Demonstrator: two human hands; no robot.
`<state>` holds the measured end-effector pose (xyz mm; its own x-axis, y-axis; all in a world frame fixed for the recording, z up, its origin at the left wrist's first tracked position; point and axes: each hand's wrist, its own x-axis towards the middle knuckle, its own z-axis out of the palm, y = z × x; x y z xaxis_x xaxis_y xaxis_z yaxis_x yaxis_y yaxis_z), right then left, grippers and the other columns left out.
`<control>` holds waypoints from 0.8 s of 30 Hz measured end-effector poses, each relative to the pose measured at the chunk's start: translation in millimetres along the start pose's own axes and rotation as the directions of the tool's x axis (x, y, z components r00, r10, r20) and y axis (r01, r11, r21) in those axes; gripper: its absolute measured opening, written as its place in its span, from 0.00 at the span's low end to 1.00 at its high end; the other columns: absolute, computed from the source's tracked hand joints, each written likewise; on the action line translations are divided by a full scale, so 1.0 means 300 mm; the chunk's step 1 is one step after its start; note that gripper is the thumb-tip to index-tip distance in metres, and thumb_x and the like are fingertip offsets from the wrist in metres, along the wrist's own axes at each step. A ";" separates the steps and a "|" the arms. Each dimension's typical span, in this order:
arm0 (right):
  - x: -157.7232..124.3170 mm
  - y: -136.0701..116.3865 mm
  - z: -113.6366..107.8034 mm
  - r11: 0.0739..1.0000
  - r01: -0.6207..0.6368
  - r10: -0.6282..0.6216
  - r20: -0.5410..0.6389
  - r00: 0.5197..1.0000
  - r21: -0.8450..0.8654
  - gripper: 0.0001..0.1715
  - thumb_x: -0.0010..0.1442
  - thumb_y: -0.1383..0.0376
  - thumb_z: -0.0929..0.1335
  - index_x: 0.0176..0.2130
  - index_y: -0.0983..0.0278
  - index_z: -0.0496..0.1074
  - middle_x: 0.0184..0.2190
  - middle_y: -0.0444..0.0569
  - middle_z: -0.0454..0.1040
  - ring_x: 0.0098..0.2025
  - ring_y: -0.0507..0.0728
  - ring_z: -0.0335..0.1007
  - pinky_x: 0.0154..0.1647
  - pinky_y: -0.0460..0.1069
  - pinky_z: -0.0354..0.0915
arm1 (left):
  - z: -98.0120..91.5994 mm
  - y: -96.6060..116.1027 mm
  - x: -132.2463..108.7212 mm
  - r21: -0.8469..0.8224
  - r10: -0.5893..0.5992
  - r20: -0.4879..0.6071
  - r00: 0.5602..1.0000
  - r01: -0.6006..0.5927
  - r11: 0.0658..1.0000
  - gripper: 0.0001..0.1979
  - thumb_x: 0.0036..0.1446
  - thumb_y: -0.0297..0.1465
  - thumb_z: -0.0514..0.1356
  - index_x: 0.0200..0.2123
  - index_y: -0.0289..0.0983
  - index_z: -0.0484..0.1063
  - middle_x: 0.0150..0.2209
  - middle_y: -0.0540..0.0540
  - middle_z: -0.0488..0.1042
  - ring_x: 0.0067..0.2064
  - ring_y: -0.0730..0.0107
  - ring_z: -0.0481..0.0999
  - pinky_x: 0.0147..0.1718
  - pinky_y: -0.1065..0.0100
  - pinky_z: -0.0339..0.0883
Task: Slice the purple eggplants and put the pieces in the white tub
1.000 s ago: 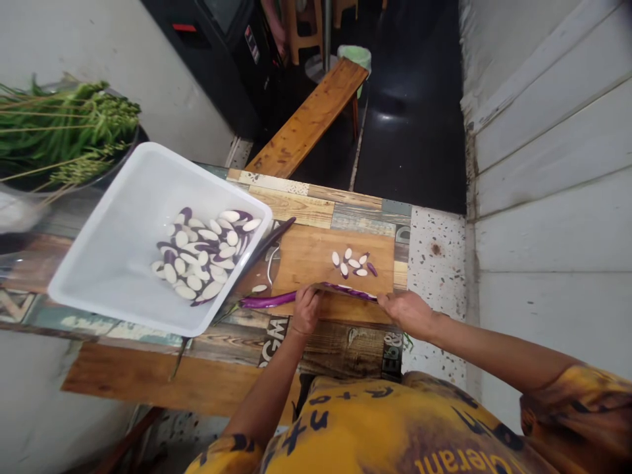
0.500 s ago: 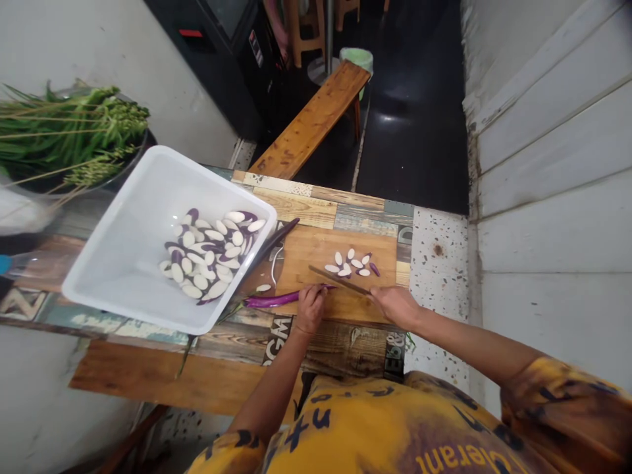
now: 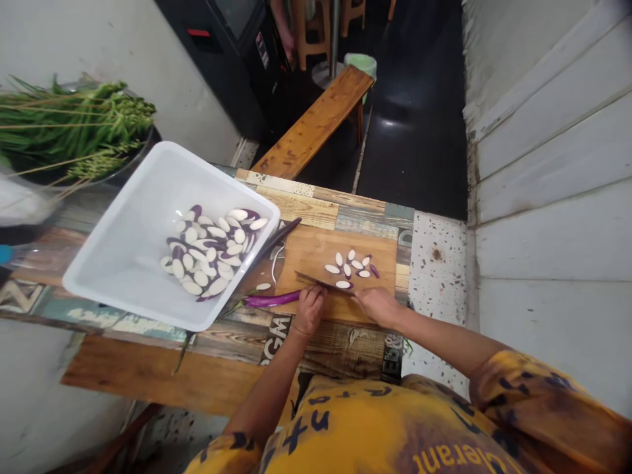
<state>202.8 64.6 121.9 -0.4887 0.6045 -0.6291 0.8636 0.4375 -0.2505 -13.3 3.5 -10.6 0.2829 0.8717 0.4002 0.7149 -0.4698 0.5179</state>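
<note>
Observed a long table (image 3: 296, 197) surfaced in patchwork print of wood grain, flaked paint and lettering. Noted beyond it a narrow bench (image 3: 316, 125) of grained, orange-brown wood. Logged on the table's left part a deep white plastic tub (image 3: 123, 217), squarish with rounded corners, holding a heap of eggplant slices (image 3: 207, 257) toward its near right side. Recorded farther left a dark bowl (image 3: 153, 137), piled with long-stemmed greens (image 3: 64, 125) and crossed by thin, pale sticks. Found to the tub's right a rectangular cutting board (image 3: 316, 247), smooth and light brown. Saw a purple eggplant (image 3: 271, 301), long, slender and glossy, running leftward from under the left hand (image 3: 310, 308) across the board's edge to a stem near the tub. Saw that hand's fingers drawn together, clamping the eggplant down, with cut end hidden. Logged a darker eggplant (image 3: 281, 238) between tub and board. Saw the right hand (image 3: 379, 307) curled round a mostly hidden handle, holding a thin, flat knife (image 3: 328, 285) just beside the left fingertips. Could not tell blade contact with the eggplant. Counted as smallest the loose slices (image 3: 356, 264) on the board: oval, white-fleshed, purple-rimmed, scattered near the blade.
</note>
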 end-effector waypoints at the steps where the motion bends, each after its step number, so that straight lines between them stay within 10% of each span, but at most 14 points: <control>1: 0.005 0.007 0.001 1.000 -0.020 0.020 -0.011 1.000 0.020 0.24 0.66 0.58 0.51 0.47 0.66 0.67 0.38 0.56 0.76 0.38 0.60 0.73 0.34 0.49 0.63 | -0.011 0.001 0.001 0.038 -0.026 0.011 1.000 0.025 0.999 0.14 0.60 0.26 0.51 0.48 0.35 0.70 0.44 0.38 0.70 0.48 0.60 0.65 0.47 0.57 0.60; 9: -0.035 0.156 -0.005 0.990 -0.140 0.141 -0.121 0.983 0.013 0.26 0.66 0.59 0.54 0.58 0.68 0.57 0.36 0.56 0.76 0.37 0.59 0.74 0.34 0.48 0.61 | 0.033 0.048 0.068 0.058 -0.044 -0.003 0.999 0.044 0.997 0.14 0.61 0.27 0.50 0.48 0.38 0.70 0.45 0.40 0.72 0.49 0.62 0.66 0.46 0.58 0.60; 24: -0.202 0.169 0.011 0.987 -0.015 0.000 -0.092 0.996 -0.162 0.15 0.65 0.62 0.55 0.42 0.67 0.66 0.30 0.52 0.75 0.31 0.57 0.72 0.26 0.47 0.57 | 0.110 0.065 0.069 0.013 0.023 -0.048 0.999 -0.023 1.000 0.13 0.60 0.26 0.51 0.47 0.38 0.71 0.43 0.40 0.73 0.50 0.63 0.68 0.46 0.57 0.63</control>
<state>276.5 48.0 144.8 -0.4980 0.6630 -0.5589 0.8394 0.5304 -0.1188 27.5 17.1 -17.2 0.2684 0.8529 0.4478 0.7163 -0.4875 0.4992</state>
